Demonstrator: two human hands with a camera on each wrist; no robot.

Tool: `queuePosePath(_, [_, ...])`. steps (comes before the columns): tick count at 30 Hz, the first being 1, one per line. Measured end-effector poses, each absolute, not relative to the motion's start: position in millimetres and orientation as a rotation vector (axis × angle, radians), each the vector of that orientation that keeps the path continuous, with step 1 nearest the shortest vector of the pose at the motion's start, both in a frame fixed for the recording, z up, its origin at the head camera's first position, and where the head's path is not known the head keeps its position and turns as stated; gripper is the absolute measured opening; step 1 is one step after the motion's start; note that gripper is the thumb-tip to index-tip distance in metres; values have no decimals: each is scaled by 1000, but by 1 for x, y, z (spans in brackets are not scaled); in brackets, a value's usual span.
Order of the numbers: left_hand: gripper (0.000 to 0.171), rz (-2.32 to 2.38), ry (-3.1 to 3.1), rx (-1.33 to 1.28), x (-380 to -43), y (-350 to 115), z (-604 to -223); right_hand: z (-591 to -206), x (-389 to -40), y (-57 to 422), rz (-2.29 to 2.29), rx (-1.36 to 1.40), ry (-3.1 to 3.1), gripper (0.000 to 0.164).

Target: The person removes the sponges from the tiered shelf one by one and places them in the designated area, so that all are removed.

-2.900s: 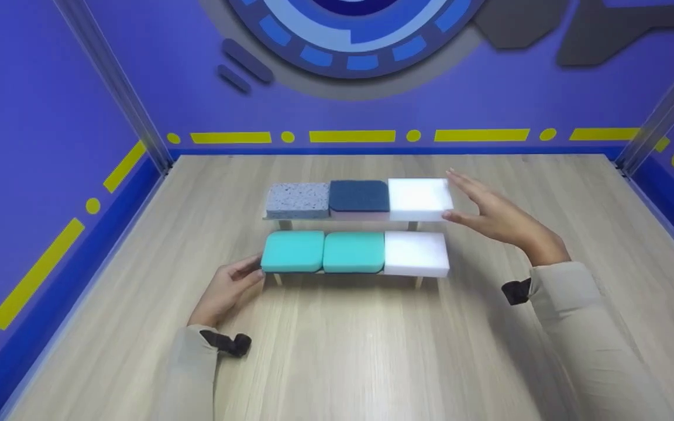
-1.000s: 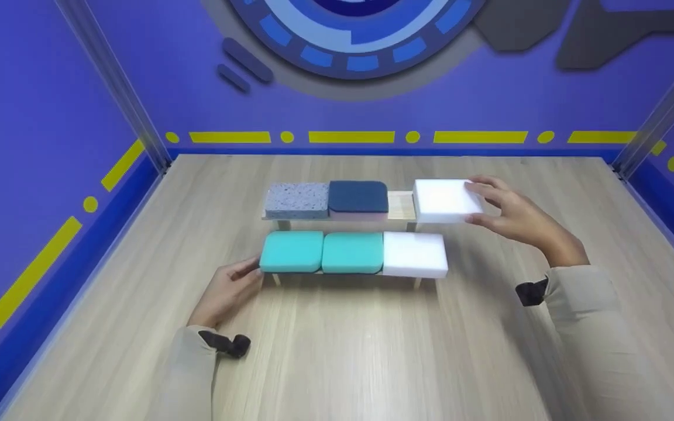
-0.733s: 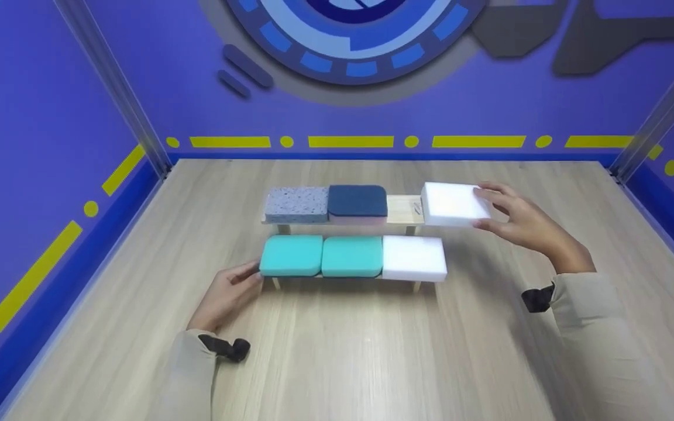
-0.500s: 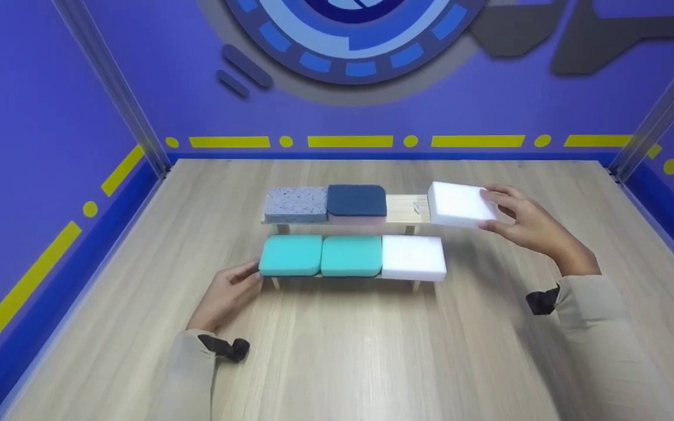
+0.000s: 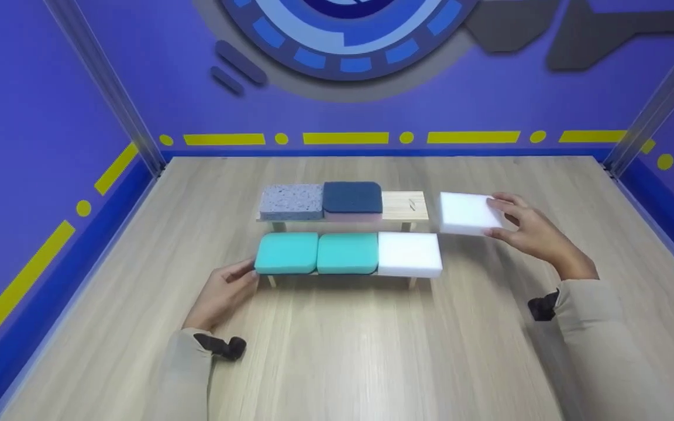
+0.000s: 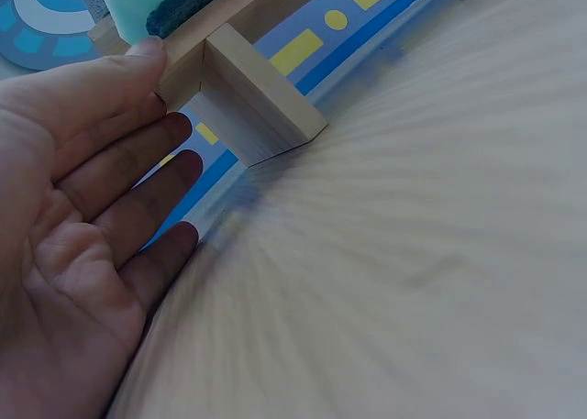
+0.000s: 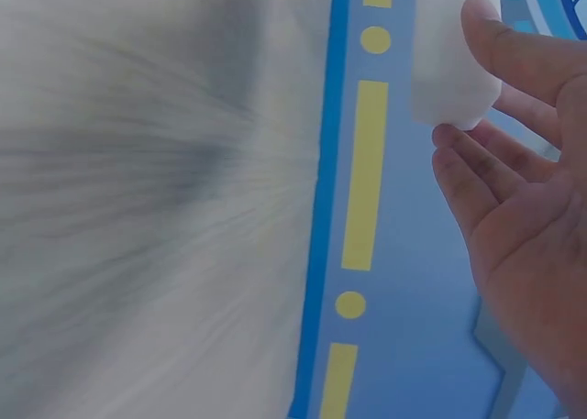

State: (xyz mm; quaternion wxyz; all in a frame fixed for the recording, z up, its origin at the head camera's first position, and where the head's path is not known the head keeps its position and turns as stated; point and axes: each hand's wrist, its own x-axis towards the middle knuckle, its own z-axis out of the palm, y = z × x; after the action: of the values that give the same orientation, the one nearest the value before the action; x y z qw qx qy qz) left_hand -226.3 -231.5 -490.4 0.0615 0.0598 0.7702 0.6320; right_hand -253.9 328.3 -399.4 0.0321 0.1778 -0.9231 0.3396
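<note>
My right hand [image 5: 533,231] pinches a white sponge block [image 5: 469,214] by its right end, thumb in front and fingers behind. The block hangs above the table, just right of the rear shelf [image 5: 404,206], apart from it. In the right wrist view, the white block [image 7: 451,61] sits between thumb and fingers. My left hand [image 5: 220,297] touches the left end of the lower front shelf; in the left wrist view its thumb tip meets the wooden shelf [image 6: 215,29] and the fingers are nearly straight. Two turquoise sponges [image 5: 286,253] and another white sponge block [image 5: 409,254] lie on the front shelf.
On the rear shelf lie a speckled grey sponge [image 5: 291,201] and a dark blue pad over pink [image 5: 352,197]; its right part shows bare wood. The wooden table [image 5: 337,351] is bounded by blue walls [image 5: 27,146] with yellow marks.
My right hand has taken hold of the white block, slid it rightward off the rear shelf, and lowered it slightly beside the shelf's end. My left hand stays at the front shelf's end.
</note>
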Motion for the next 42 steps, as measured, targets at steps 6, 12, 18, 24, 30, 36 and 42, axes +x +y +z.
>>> queuePosePath(6, [48, 1860, 2375, 165, -225, -232, -490, -415, -256, 330, 1070, 517, -2884, 62])
queuePosePath(12, [48, 1849, 2388, 171, -226, -232, -490, -424, -258, 329, 1067, 481, -2926, 64])
queuePosePath(18, [48, 1854, 2388, 176, -226, -232, -491, -428, -262, 327, 1107, 464, -2951, 64])
queuePosePath(24, [48, 1843, 2395, 181, -226, -232, -490, -433, -267, 327, 1154, 486, -2938, 62])
queuePosePath(30, [48, 1841, 2403, 182, -226, -232, -490, -439, -270, 329, 1172, 500, -2939, 62])
queuePosePath(36, [51, 1820, 2417, 159, -226, -232, -491, -442, -270, 329, 1134, 498, -2968, 65])
queuePosePath(42, [54, 1828, 2417, 167, -225, -232, -490, -443, -272, 329, 1102, 462, -3025, 66])
